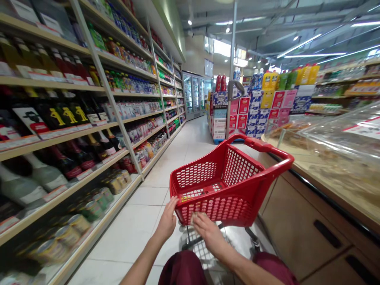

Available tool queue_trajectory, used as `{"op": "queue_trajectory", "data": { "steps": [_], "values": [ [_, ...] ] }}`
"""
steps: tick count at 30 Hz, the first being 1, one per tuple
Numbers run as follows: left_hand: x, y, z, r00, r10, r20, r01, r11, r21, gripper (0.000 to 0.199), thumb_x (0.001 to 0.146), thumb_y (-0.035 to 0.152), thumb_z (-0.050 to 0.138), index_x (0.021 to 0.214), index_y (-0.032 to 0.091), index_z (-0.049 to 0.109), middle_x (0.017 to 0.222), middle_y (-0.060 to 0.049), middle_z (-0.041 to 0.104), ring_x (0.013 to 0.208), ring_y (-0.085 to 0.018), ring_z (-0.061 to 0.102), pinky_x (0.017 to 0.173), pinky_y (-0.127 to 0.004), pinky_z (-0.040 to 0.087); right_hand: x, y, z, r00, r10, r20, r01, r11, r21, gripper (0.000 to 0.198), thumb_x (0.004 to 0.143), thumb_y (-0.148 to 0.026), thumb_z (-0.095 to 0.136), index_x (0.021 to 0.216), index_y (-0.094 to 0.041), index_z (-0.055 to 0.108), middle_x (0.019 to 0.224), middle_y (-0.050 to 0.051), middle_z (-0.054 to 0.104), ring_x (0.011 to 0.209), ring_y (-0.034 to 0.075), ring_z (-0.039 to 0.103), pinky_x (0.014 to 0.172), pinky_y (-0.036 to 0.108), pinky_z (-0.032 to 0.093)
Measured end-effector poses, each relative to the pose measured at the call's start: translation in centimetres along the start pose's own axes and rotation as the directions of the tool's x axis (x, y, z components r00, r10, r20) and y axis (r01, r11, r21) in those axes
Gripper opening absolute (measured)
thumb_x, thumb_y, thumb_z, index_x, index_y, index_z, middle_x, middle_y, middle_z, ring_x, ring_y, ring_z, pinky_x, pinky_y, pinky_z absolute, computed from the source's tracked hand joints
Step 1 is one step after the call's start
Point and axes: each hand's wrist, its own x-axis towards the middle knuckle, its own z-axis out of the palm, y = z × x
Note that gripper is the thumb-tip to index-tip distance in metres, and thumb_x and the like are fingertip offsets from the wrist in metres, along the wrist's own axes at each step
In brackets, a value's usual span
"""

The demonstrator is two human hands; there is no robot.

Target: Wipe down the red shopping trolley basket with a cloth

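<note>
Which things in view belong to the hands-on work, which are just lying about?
In use:
red perforated plastic shopping cart
left hand on its rim
right hand with small pale cloth-like piece

Just around:
tall pale-edged shelving
stacked multicoloured cardboard cartons
clear plastic cover

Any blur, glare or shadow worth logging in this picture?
In the head view, pale long-necked bottles at lower left look smeared and stretched; the clear plastic covers at right are blurred and catch glare; the red plastic shopping cart looks sharper, its latticed shadow falling on pale floor tiles.
</note>
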Motion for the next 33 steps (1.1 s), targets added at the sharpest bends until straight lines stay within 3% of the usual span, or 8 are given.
{"op": "queue_trajectory", "data": {
  "steps": [4,11,15,17,20,23,26,33],
  "values": [
    [1.5,2.0,1.0,0.996,0.067,-0.062,-0.064,0.997,0.044,0.069,0.055,0.0,0.032,0.122,0.016,0.04,0.129,-0.008,0.043,0.125,-0.019,0.028,0.104,-0.046,0.022,0.6,2.3,-3.1,0.993,0.061,-0.102,-0.065,0.997,-0.04,0.036,0.087,-0.012,0.033,0.12,-0.016,0.046,0.126,0.006,0.046,0.125,0.018,0.026,0.102,0.041,0.03],
    [2.2,6.6,3.9,0.969,0.183,0.167,-0.207,0.968,0.142,0.073,0.055,-0.003,0.03,0.127,0.011,0.032,0.135,-0.012,0.034,0.128,-0.02,0.019,0.103,-0.05,0.018,-3.5,3.8,-4.5,0.995,0.062,-0.077,-0.069,0.994,-0.089,0.035,0.088,-0.013,0.032,0.114,-0.023,0.052,0.117,0.002,0.055,0.117,0.011,0.04,0.098,0.031,0.037],
    [2.4,7.6,5.1,0.971,0.145,0.19,-0.183,0.963,0.2,0.075,0.055,-0.004,0.03,0.128,0.01,0.03,0.136,-0.012,0.032,0.128,-0.02,0.017,0.104,-0.05,0.016,-2.1,5.2,-6.2,0.984,0.099,-0.147,-0.119,0.984,-0.133,0.036,0.087,-0.013,0.033,0.119,-0.018,0.047,0.123,0.006,0.05,0.124,0.018,0.028,0.101,0.04,0.032],
    [2.8,8.0,5.5,0.964,0.152,0.219,-0.2,0.956,0.216,0.075,0.055,-0.004,0.03,0.128,0.01,0.03,0.136,-0.013,0.032,0.128,-0.02,0.017,0.103,-0.05,0.017,-2.0,5.7,-6.3,0.98,0.098,-0.174,-0.127,0.979,-0.158,0.035,0.087,-0.012,0.033,0.117,-0.018,0.05,0.118,0.006,0.054,0.122,0.017,0.033,0.099,0.039,0.035],
    [3.0,8.4,5.8,0.953,0.163,0.257,-0.228,0.942,0.245,0.075,0.055,-0.005,0.03,0.128,0.009,0.029,0.136,-0.013,0.031,0.128,-0.021,0.017,0.103,-0.051,0.017,-3.4,5.8,-5.9,0.994,0.069,-0.082,-0.082,0.982,-0.169,0.034,0.087,-0.012,0.032,0.113,-0.02,0.054,0.111,0.003,0.059,0.114,0.014,0.044,0.093,0.031,0.042],
    [3.1,8.7,5.9,0.952,0.18,0.249,-0.246,0.933,0.263,0.076,0.054,-0.005,0.031,0.129,0.011,0.028,0.136,-0.012,0.032,0.128,-0.02,0.016,0.103,-0.05,0.018,-4.1,5.8,-6.6,0.997,0.068,-0.038,-0.074,0.983,-0.171,0.033,0.087,-0.014,0.035,0.115,-0.019,0.052,0.116,0.004,0.056,0.118,0.015,0.039,0.095,0.032,0.041],
    [3.4,9.3,6.0,0.956,0.192,0.222,-0.249,0.931,0.268,0.075,0.055,-0.005,0.031,0.128,0.01,0.029,0.135,-0.012,0.033,0.129,-0.02,0.016,0.103,-0.049,0.017,-3.3,6.6,-7.8,0.984,0.115,-0.137,-0.141,0.971,-0.196,0.034,0.086,-0.014,0.037,0.117,-0.016,0.05,0.122,0.006,0.051,0.123,0.018,0.03,0.1,0.038,0.035],
    [4.1,10.5,7.0,0.939,0.196,0.282,-0.272,0.926,0.263,0.076,0.053,-0.004,0.032,0.128,0.008,0.03,0.136,-0.014,0.031,0.129,-0.02,0.016,0.103,-0.049,0.018,-5.7,8.1,-8.0,0.989,0.139,-0.049,-0.146,0.968,-0.204,0.036,0.084,-0.008,0.036,0.111,-0.02,0.055,0.112,0.004,0.059,0.116,0.016,0.042,0.092,0.034,0.043]
  ]
}}
